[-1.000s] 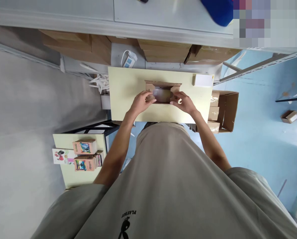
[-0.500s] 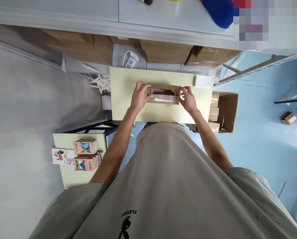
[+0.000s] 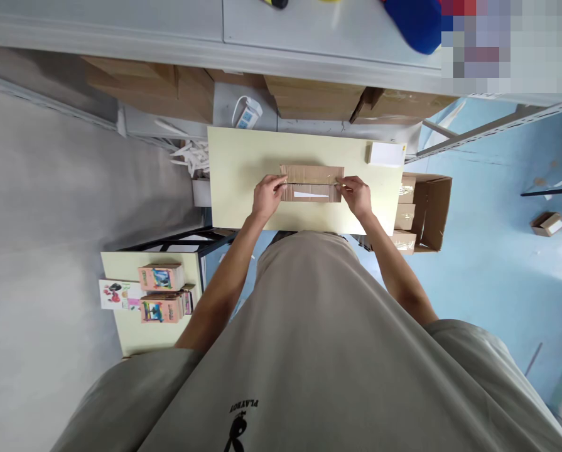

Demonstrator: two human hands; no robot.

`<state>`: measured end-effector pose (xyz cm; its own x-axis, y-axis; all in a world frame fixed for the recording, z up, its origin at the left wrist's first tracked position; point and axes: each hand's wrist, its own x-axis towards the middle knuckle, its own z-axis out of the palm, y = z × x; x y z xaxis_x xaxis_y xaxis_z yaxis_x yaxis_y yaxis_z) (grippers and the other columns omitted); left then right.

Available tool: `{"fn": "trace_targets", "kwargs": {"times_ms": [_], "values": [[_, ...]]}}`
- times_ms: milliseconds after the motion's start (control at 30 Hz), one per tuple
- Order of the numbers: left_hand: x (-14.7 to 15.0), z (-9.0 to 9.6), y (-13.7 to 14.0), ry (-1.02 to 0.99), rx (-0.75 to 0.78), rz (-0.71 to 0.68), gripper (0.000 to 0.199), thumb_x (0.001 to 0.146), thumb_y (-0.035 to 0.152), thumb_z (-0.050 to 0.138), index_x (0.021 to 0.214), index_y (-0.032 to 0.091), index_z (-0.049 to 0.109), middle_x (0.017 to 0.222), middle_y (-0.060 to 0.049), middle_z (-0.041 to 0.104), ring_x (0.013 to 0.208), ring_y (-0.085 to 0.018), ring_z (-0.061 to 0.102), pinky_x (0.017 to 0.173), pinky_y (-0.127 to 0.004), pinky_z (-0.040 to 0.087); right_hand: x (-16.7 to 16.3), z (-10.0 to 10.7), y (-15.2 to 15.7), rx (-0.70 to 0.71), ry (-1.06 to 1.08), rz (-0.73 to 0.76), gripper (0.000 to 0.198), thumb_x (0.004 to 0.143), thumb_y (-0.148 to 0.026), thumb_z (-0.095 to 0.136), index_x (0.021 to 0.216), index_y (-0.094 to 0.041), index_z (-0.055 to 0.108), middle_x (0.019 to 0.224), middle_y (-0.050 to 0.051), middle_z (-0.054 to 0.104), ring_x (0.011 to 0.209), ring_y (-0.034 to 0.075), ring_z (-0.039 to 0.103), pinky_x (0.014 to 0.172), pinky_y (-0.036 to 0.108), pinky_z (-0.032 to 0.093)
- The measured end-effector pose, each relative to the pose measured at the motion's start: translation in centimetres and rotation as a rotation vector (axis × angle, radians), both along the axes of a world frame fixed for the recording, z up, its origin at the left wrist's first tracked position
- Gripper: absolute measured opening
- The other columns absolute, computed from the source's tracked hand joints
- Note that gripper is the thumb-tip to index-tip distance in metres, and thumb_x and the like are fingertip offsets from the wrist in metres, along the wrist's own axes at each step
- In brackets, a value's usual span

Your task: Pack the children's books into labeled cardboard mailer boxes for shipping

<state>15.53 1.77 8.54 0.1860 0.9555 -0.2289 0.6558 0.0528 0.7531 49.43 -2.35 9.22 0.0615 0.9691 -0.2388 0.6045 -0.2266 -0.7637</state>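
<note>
A small brown cardboard box (image 3: 311,174) lies on the pale yellow tabletop (image 3: 243,150). Its two long top flaps meet at a dark seam along the middle, and a white label is on the flap nearer me. At the left end, my left hand (image 3: 268,196) has its fingers closed on the flaps beside the seam. My right hand (image 3: 356,194) pinches the opposite end in the same place. What the box holds is hidden under the flaps.
A white box (image 3: 386,154) sits at the table's back right corner. Open cardboard boxes (image 3: 431,213) stand to the right. Behind are a shelf with large cartons (image 3: 313,97) and a power strip (image 3: 249,114). Booklet stacks (image 3: 161,277) lie on a side table at left.
The far flap has come down, covering the dark opening seen before. Both hands have moved slightly toward me and now sit at the seam.
</note>
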Motion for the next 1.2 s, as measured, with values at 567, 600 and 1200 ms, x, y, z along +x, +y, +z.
{"fn": "trace_targets", "kwargs": {"times_ms": [567,600,1200], "values": [[1.0,-1.9,0.0,-0.089,0.039,0.154,0.023,0.109,0.025,0.073,0.12,0.025,0.094,0.125,-0.011,0.087,0.115,-0.023,0.081,0.109,-0.042,0.07,-0.1,-1.5,0.5,-0.006,0.132,-0.116,0.041,0.109,-0.061,0.074,0.115,-0.028,0.097,0.133,0.012,0.084,0.122,0.03,0.084,0.109,0.052,0.076],[1.0,-1.8,0.0,-0.089,0.041,0.152,0.023,0.109,0.024,0.073,0.12,0.025,0.094,0.125,-0.011,0.087,0.114,-0.023,0.081,0.109,-0.042,0.069,-0.1,-1.5,0.4,-0.004,0.141,-0.12,0.041,0.108,-0.061,0.075,0.114,-0.027,0.097,0.133,0.012,0.084,0.121,0.03,0.084,0.11,0.053,0.076],[5.3,18.0,14.9,-0.063,0.649,0.013,0.041,0.127,0.05,0.055,0.155,0.031,0.079,0.128,-0.009,0.077,0.134,-0.031,0.079,0.122,-0.054,0.067,-1.8,21.8,19.3,0.615,-0.368,0.205,0.049,0.125,-0.052,0.06,0.167,-0.028,0.063,0.17,0.018,0.065,0.16,0.044,0.059,0.135,0.074,0.05]]}}
